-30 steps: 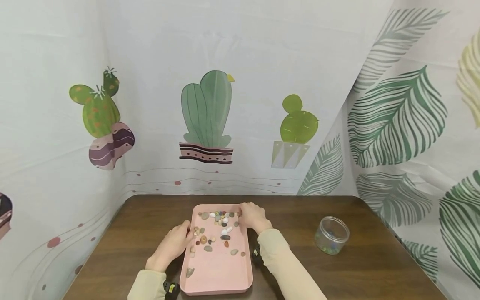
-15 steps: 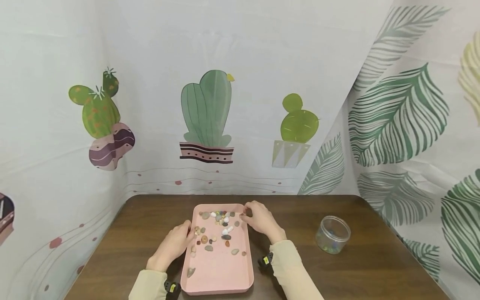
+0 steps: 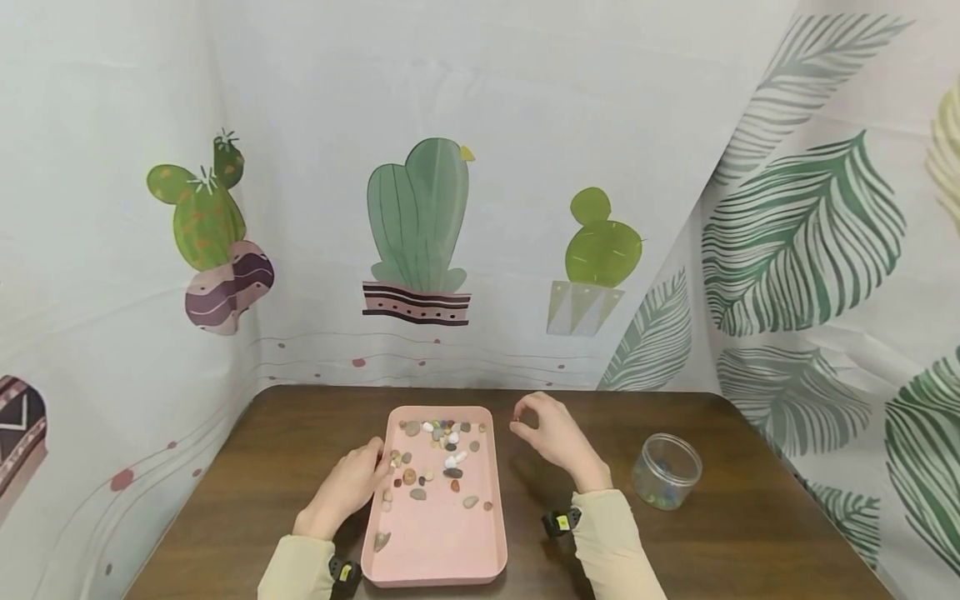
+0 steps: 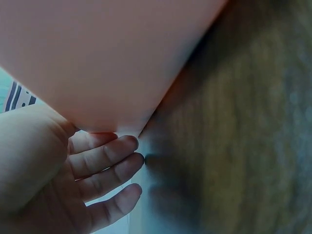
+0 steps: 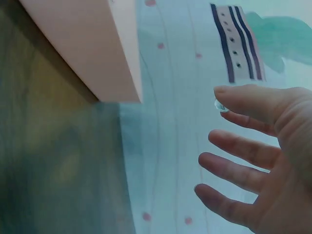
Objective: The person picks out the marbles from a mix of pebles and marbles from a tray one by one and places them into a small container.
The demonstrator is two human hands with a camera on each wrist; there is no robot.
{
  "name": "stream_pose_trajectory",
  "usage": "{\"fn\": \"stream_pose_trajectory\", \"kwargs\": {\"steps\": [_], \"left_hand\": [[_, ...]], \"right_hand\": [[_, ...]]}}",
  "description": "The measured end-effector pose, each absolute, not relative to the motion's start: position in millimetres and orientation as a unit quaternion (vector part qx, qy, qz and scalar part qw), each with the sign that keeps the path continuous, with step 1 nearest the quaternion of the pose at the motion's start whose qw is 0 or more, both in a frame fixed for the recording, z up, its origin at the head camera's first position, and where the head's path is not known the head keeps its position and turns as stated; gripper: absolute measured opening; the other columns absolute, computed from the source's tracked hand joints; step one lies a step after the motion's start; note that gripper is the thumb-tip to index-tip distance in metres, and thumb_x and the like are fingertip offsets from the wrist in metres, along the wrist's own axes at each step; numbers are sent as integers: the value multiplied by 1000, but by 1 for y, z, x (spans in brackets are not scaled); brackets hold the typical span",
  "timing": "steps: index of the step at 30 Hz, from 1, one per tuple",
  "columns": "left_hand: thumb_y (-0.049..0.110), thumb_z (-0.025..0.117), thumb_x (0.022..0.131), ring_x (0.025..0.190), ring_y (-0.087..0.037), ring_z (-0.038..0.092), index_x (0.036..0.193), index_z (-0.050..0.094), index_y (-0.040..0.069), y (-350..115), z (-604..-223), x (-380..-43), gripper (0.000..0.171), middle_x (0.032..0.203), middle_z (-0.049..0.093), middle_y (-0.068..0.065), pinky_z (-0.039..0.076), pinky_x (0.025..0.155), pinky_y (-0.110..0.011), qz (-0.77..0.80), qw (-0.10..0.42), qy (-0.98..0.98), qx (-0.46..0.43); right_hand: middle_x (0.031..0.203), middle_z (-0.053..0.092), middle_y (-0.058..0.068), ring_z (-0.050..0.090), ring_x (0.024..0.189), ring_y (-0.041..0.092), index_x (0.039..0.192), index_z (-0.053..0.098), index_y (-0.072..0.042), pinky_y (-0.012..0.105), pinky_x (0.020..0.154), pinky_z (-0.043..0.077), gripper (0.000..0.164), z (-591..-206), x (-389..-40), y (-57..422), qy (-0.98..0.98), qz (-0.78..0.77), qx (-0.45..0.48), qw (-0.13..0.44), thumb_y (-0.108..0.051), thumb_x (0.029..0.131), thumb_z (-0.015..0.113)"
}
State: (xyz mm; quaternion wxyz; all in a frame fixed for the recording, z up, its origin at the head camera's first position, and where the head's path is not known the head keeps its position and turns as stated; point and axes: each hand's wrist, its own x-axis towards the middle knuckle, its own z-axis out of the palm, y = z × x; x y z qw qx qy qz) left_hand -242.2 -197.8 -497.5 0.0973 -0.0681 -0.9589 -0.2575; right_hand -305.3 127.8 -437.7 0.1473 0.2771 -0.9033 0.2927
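The right hand (image 3: 557, 433) pinches a small, clear, glassy bead (image 5: 221, 106) between thumb and finger, right of the pink rectangular tray (image 3: 437, 546); apply light, even pressure to prevent slipping. Steady the tray's left rim with the left hand (image 3: 347, 483), whose grip cannot be determined.

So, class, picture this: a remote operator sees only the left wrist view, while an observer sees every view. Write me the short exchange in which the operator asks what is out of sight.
Operator: I see the left hand at the pink tray, only from outside. Is anything in there?
Observer: Yes, the head view shows small stones scattered inside, most towards the far end.
Operator: And is the right hand holding anything?
Observer: Yes, the right wrist view shows a small shiny piece pinched at its thumb tip.
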Motion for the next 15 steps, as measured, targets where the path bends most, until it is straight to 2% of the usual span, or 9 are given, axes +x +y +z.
{"fn": "stream_pose_trajectory", "kwargs": {"steps": [15], "left_hand": [[20, 50, 89, 55, -11, 42, 81, 48, 13, -197, -498, -242, 10, 64, 44, 5, 36, 50, -28, -265, 89, -958, -64]], "right_hand": [[88, 57, -3, 54, 86, 20, 84, 58, -18, 37, 72, 40, 14, -423, -296, 191, -921, 293, 201, 159, -25, 77, 67]]}}
